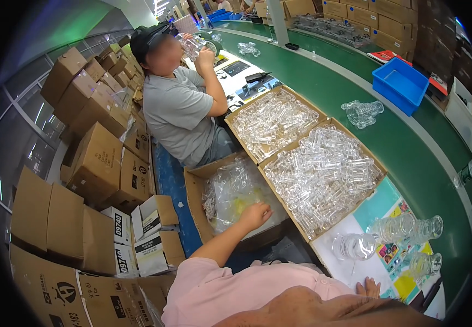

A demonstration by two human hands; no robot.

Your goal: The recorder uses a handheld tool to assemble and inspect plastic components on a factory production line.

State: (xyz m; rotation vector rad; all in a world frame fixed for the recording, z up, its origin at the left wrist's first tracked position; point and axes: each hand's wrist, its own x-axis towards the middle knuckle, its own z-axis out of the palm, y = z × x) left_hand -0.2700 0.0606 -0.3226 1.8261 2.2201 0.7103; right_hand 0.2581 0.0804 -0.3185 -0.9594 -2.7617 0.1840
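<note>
My left hand (255, 215) hangs over an open carton (195, 204) holding crumpled clear plastic bags (233, 191). Its fingers are loosely bent, with nothing seen in them. At the table's near edge my right hand (368, 287) rests on the white sheet, fingers spread, partly hidden by my body. Just beyond it stands a clear ribbed vessel (354, 246), glass or plastic. More such clear vessels (395, 226) lie to its right. Between my hands and the belt, a shallow cardboard tray (308, 235) is heaped with small clear tubular parts (323, 177).
A second tray of clear parts (274, 121) adjoins the first. Beyond runs a green conveyor belt (323, 90) carrying a clear vessel (362, 113); a blue bin (400, 84) stands across it. A co-worker (178, 103) at the left holds a clear vessel up. Cartons (97, 163) are stacked left.
</note>
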